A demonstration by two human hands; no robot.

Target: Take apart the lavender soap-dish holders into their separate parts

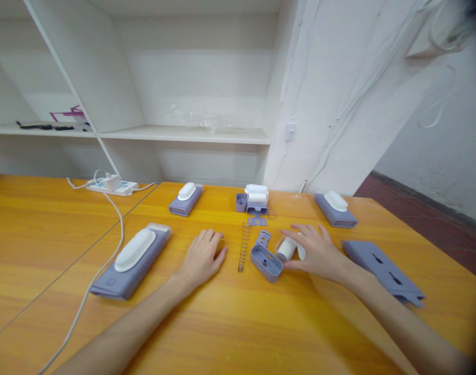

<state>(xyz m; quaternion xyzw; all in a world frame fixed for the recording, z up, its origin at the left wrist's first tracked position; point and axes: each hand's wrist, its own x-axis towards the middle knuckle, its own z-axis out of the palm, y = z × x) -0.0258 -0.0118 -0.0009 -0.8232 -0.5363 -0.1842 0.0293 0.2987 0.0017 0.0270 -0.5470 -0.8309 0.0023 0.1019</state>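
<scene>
My left hand (202, 256) lies on the table with its fingers stretched out and nothing in it. To its right lies a long thin coil spring (243, 247). My right hand (314, 251) reaches over two white cylinders (287, 248), thumb and fingers spread around them; whether it touches them I cannot tell. Just left of that hand sits an open purple oblong cup (266, 262) with a post inside. Behind the cup is a small flat purple plate with cut-outs (263, 238). A hollow purple housing with two slots (382, 271) rests beyond my right wrist.
Purple boxes with white oval tops stand at near left (130, 263), back left (186, 199) and back right (335, 208). More white cylinders (257, 194) and purple parts are at the back middle. A white cable (121, 229) runs from a power strip (113, 184) across the left side.
</scene>
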